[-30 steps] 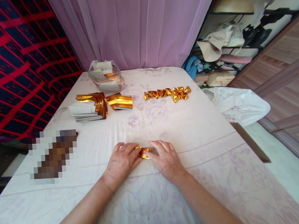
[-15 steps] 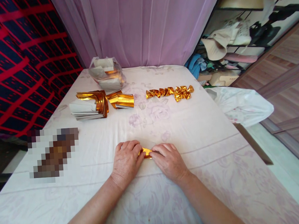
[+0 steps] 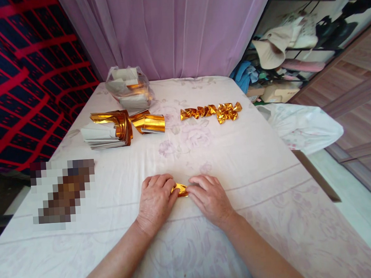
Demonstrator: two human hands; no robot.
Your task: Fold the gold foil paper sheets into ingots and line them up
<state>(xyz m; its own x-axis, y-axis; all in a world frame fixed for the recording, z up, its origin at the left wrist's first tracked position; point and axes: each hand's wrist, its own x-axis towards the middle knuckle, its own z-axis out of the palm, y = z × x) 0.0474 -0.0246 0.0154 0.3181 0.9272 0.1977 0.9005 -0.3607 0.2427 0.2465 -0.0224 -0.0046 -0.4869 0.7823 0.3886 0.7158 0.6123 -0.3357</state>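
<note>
Between my hands, near the middle of the table, lies a folded piece of gold foil paper [image 3: 181, 189]. My left hand [image 3: 158, 199] is closed on its left end, thumb pressed toward the fingers. At the right end, my right hand [image 3: 209, 199] pinches the same piece with thumb and fingers. Farther back on the left stands a stack of gold foil paper sheets [image 3: 108, 131], their pale backs showing, with a curled gold sheet [image 3: 153, 123] beside it. A row of folded gold pieces [image 3: 210, 112] sits at the back right.
A clear plastic bag [image 3: 130, 90] with more sheets stands behind the stack. A blurred-out item [image 3: 66, 190] lies at the table's left. The floral cloth [image 3: 192, 247] covers the table. Beyond its right edge are a white bag [image 3: 310, 127] and a shelf of shoes and caps.
The foil piece between my hands looks more raised and narrowed in its middle. Both hands have barely shifted. The view has tilted slightly.
</note>
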